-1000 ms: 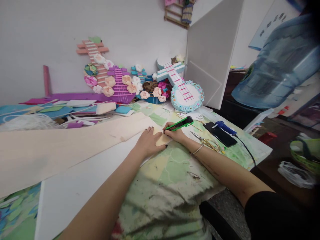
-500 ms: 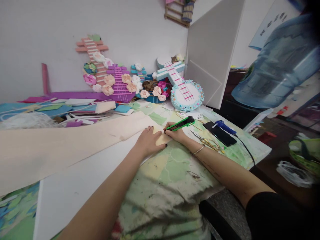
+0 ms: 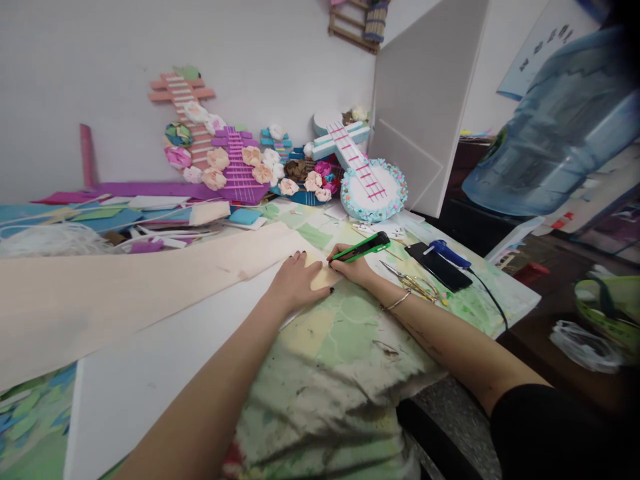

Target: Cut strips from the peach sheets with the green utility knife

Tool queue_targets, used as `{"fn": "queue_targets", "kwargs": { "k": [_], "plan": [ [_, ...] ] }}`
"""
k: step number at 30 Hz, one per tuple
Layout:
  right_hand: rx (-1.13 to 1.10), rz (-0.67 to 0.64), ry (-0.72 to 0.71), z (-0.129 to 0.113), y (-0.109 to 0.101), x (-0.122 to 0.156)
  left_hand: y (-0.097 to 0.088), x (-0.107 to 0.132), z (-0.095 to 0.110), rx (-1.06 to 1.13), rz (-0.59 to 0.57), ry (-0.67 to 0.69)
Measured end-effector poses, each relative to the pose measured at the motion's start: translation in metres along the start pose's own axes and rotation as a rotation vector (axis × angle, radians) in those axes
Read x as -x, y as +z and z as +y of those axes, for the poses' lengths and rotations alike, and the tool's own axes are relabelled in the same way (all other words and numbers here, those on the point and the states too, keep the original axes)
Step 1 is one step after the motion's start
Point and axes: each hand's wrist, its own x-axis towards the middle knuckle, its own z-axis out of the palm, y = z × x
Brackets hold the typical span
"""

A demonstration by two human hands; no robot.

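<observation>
A row of dark characters stands on the white poster with a blue edge [image 3: 531, 55] at upper right, behind the large translucent blue plastic water bottle [image 3: 545, 133]; they are too blurred to read. Below, the person's right hand [image 3: 353, 268] is closed around a bright green and black plastic utility knife [image 3: 361, 248], gripping it low like a pen, its body slanting up to the right and its lower end at the fingertips. Just left of it, the left hand [image 3: 295, 279] lies flat with fingers and thumb spread, on what seems to be a small pale yellow piece [image 3: 321, 280], though the fingers cover much of it. That piece lies between the two hands, by the far end of a long white flat board [image 3: 165, 360]. A broad peach-coloured sheet [image 3: 120, 287] overlaps the board on the left. Right of the knife, gold-handled metal scissors [image 3: 419, 287] lie near a flat black rectangular phone [image 3: 445, 270], with a blue glue gun [image 3: 450, 255] resting across it.
</observation>
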Motion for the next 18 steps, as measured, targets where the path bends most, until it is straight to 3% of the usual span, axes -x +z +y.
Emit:
{"fn": "queue_targets", "kwargs": {
  "k": [18],
  "plan": [
    [-0.010,-0.005,-0.010,-0.0009,-0.0023,0.0049,-0.0015,0.0001,0.0008,-0.018,-0.003,-0.001]
  ]
}}
